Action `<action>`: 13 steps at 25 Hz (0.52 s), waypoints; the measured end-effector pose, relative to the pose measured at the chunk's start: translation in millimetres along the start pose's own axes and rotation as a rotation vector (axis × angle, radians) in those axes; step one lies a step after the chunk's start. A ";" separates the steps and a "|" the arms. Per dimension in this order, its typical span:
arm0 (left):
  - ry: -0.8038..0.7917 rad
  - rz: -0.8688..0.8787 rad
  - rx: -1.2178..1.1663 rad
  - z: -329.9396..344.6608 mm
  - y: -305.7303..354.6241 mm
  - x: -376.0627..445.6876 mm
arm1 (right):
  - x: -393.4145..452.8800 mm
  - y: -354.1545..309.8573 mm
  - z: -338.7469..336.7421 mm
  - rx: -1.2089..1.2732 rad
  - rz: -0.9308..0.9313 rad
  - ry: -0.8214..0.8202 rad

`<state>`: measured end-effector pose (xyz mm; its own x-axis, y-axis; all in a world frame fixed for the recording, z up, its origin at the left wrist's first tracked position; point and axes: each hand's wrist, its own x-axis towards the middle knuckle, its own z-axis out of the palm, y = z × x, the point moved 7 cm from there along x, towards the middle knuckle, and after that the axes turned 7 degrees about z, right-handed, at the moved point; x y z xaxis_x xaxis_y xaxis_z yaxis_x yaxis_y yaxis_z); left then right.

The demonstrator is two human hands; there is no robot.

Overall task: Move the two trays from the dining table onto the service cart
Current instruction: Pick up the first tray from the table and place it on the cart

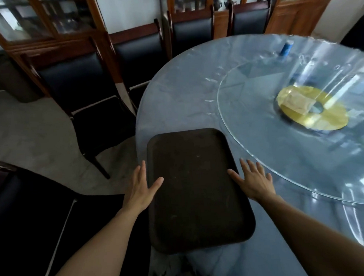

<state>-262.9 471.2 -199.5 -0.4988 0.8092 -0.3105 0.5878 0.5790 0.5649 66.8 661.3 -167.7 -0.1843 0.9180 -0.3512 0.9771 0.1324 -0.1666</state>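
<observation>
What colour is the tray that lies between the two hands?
The tray is dark brown, plain, with faint scuffs; the head view, the only one, shows it.

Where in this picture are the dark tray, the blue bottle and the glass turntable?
dark tray [197, 191], head view, middle of its flat bottom.
blue bottle [286, 48], head view, on its blue body, far side of the table.
glass turntable [259, 117], head view, a bare part of the glass near its left rim.
</observation>
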 end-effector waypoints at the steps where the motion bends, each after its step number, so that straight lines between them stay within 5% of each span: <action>1: -0.031 -0.046 -0.045 7.2 -4.5 5.5 | 7.8 1.3 7.8 0.024 0.026 -0.040; 13: -0.201 -0.485 -0.486 31.6 -19.0 50.3 | 63.9 -9.6 51.2 0.461 0.366 -0.408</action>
<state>-279.1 504.0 -250.0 -0.4778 0.5013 -0.7214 -0.0444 0.8064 0.5897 40.1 699.6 -235.8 0.0337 0.6482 -0.7607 0.8559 -0.4117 -0.3129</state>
